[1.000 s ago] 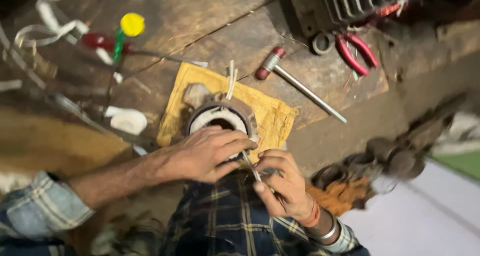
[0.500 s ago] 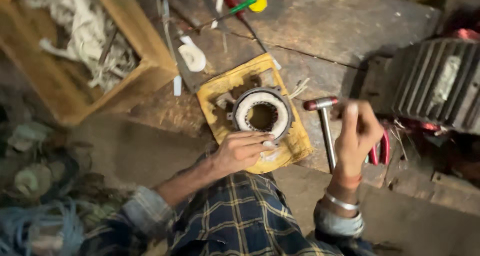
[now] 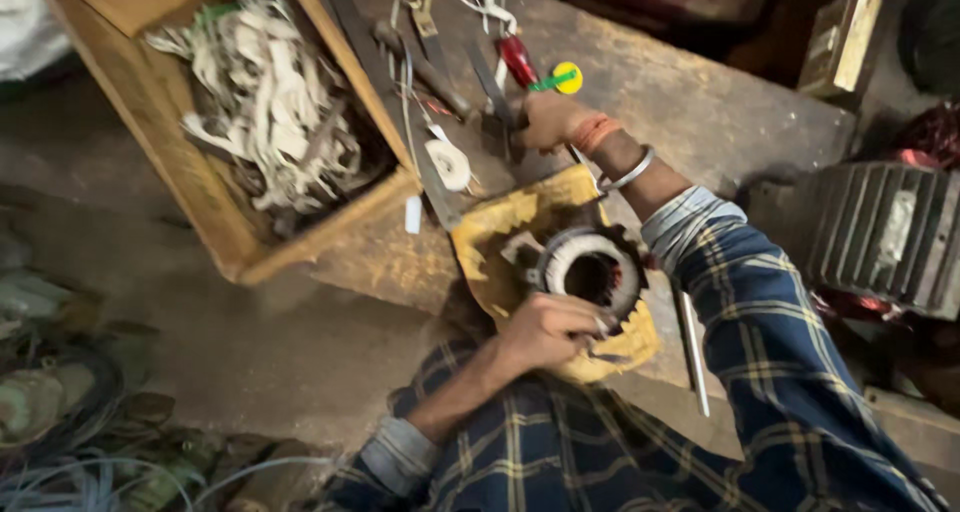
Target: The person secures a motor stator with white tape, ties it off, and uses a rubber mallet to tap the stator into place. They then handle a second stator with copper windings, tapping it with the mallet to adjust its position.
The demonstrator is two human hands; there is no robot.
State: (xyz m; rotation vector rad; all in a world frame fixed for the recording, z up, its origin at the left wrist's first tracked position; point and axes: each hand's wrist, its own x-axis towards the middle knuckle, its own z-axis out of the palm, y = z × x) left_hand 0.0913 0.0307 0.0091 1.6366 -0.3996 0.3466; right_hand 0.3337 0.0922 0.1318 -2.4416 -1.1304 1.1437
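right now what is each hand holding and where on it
The left hand grips the round motor stator by its near rim. The right hand reaches among the tools on the bench; whether it holds one cannot be told.

Box at top right: a small rectangular carton is seen at the far right edge of the wooden workbench; it is yellowish-brown with a lighter side face, and it is stood upright and a little tilted.

White tag: a small white rectangular slip is laid on the bench, just beside the near corner of the open wooden crate.

Print on the carton: some marks are seen on its face, but they are too blurred to be described.

Signs: none are seen.

Screens: none are seen.
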